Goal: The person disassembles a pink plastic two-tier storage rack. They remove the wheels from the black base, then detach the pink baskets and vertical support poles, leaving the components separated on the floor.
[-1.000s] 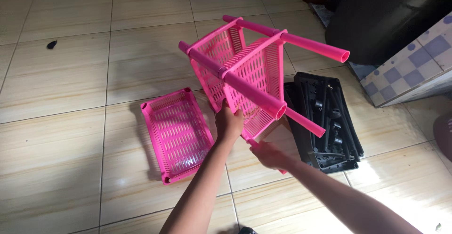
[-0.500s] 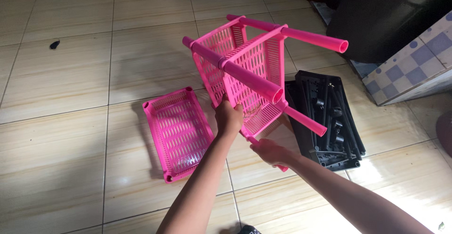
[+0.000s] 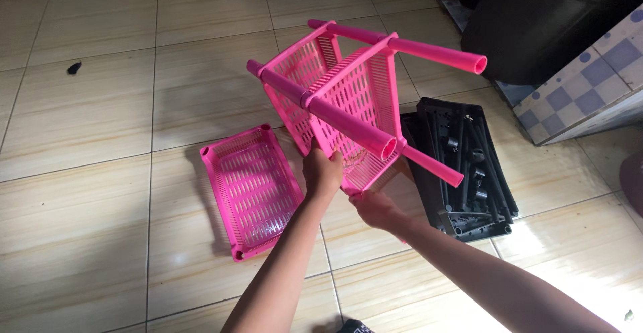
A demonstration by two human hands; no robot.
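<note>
A pink plastic rack (image 3: 338,102), made of two slotted baskets joined by four round pink poles, is held tilted above a tiled floor (image 3: 87,118), at the centre of the view. The poles are seen pointing up and to the right, with their open ends toward the right.

The left hand (image 3: 322,172) is closed around the near edge of the rack's lower basket, with the fingers curled over the rim. The right hand (image 3: 372,209) is placed just under the rack's near corner, where a pole end is met; contact is evident, but whether the fingers are fully closed around the pole cannot be told, since they are hidden beneath the plastic.

A separate pink basket (image 3: 252,189) is found lying flat on the floor to the left of the hands, open side up, just beside the left forearm and apart from the rack.

A black plastic tray (image 3: 469,172) holding loose dark parts is noted on the floor to the right, partly behind the rack's poles. A tiled ledge (image 3: 583,88) with blue squares is observed at the far right, and a large dark object (image 3: 536,21) is set behind it. A small dark speck (image 3: 74,68) is recorded on the floor at the far left.
</note>
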